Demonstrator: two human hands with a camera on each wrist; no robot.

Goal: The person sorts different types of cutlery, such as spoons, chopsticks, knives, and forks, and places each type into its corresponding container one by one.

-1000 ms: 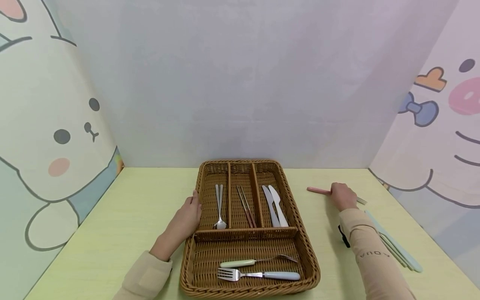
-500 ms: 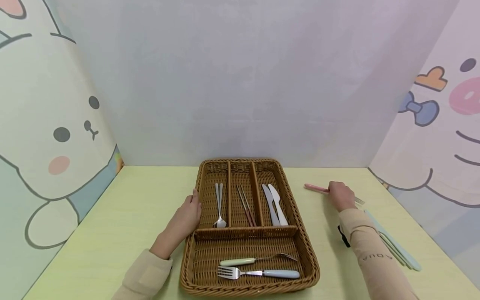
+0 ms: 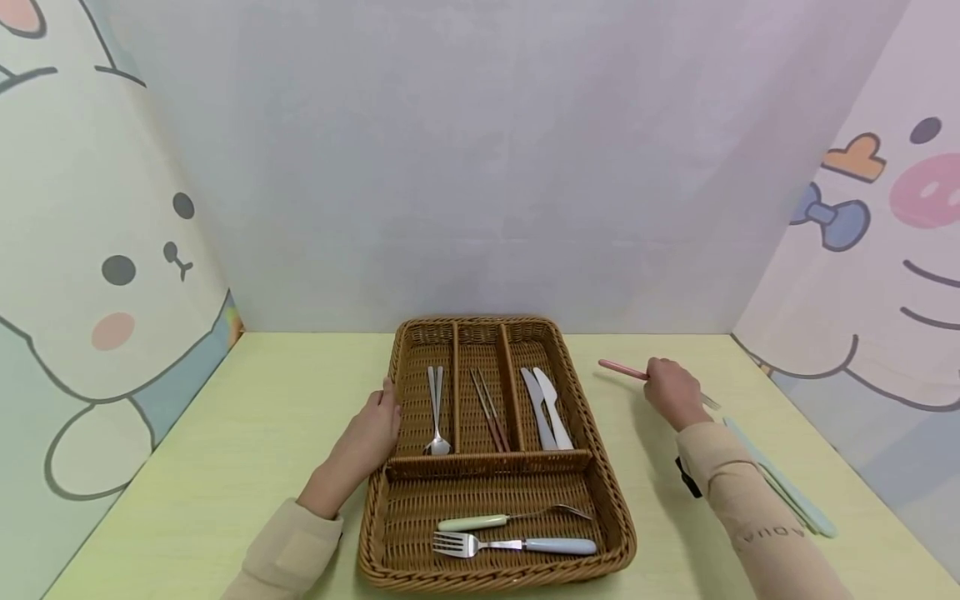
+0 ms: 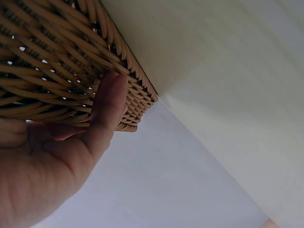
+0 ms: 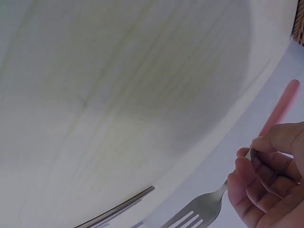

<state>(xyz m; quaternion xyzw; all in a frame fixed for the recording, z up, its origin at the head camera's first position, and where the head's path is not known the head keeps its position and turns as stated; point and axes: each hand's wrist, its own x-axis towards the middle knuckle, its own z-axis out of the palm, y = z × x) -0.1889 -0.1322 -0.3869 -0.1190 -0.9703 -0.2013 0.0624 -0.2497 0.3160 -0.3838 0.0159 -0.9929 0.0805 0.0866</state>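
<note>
My left hand grips the left rim of a brown wicker cutlery tray; in the left wrist view its thumb lies against the woven outer wall. Right of the tray, my right hand pinches a fork with a pink handle. In the right wrist view, thumb and fingers meet near the fork's metal neck, its tines pointing away from the handle. The tray's back compartments hold spoons, chopsticks and two white knives.
The front compartment holds a fork with a pale green handle and one with a light blue handle. Pale green utensils lie at the table's right, partly behind the right forearm. A pale wall stands behind the yellowish table.
My right hand has moved a little left and away from me with the pink-handled fork, closer to the tray. The left hand keeps its grip on the tray rim.
</note>
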